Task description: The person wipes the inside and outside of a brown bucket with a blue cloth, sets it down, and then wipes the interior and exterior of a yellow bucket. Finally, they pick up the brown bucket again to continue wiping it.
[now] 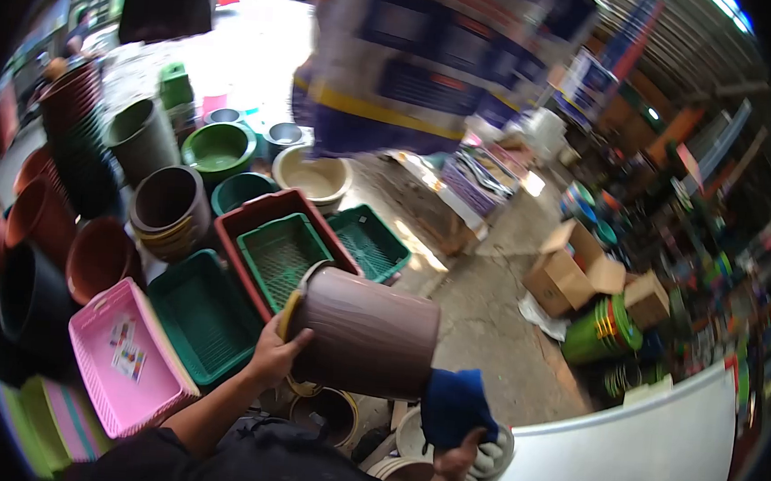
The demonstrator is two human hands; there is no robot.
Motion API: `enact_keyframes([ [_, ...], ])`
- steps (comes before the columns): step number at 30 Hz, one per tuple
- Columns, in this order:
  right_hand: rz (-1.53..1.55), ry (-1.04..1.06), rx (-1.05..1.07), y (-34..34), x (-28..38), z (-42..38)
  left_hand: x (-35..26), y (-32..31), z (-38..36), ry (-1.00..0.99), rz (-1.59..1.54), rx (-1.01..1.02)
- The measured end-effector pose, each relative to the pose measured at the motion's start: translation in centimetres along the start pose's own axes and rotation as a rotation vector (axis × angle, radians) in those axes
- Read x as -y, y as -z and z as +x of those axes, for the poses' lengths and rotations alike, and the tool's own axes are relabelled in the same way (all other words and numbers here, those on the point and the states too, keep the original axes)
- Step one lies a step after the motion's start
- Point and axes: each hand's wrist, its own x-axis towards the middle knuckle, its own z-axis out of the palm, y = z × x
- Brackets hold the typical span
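Observation:
A brown glossy bucket (366,333) lies tilted on its side in front of my body, its rim to the left and its base to the right. My left hand (281,351) grips it near the rim, fingers partly hidden behind the rim, beside a yellowish edge. At the base end, my right hand (460,451) is closed on a dark blue cloth (456,408), which touches the bottom of the bucket.
Green baskets (370,242), a pink basket (131,361), brown pots (102,259) and basins stand at the left and ahead. A white surface (621,454) is at the lower right, with an open cardboard box (571,276) beyond. Printed sacks (407,63) hang overhead.

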Motion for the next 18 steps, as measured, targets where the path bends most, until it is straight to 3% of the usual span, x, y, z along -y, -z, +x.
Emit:
enact_keyframes([
  [2,0.472,-0.445,-0.115,-1.0,2.5,1.8,-1.8,0.7,-0.6,-0.098,0.116,0.056],
  [3,0.827,-0.689,-0.271,-2.9,6.1,3.7,-3.2,0.9,-1.1,-0.163,0.181,0.074],
  [7,0.968,-0.699,0.041,-5.5,4.4,4.3,-8.1,2.8,-2.3,-0.235,0.192,0.029],
  [9,0.93,-0.752,0.173,-7.8,3.8,4.4,-11.2,4.0,-2.6,-0.323,0.623,-0.038],
  [10,0.935,-0.761,0.206,-9.1,4.0,4.5,-11.8,4.8,-2.2,-0.469,0.751,-0.089],
  [12,0.803,-0.826,0.169,-12.1,4.8,5.0,-14.3,6.0,-2.1,-0.488,0.863,-0.133],
  [15,0.862,-0.855,0.238,-15.2,5.3,5.7,-16.4,9.7,-0.1,-0.574,1.04,-0.17],
  [18,0.807,-0.841,0.311,-17.8,6.8,5.8,-17.8,13.9,2.2,-0.683,1.457,-0.248],
])
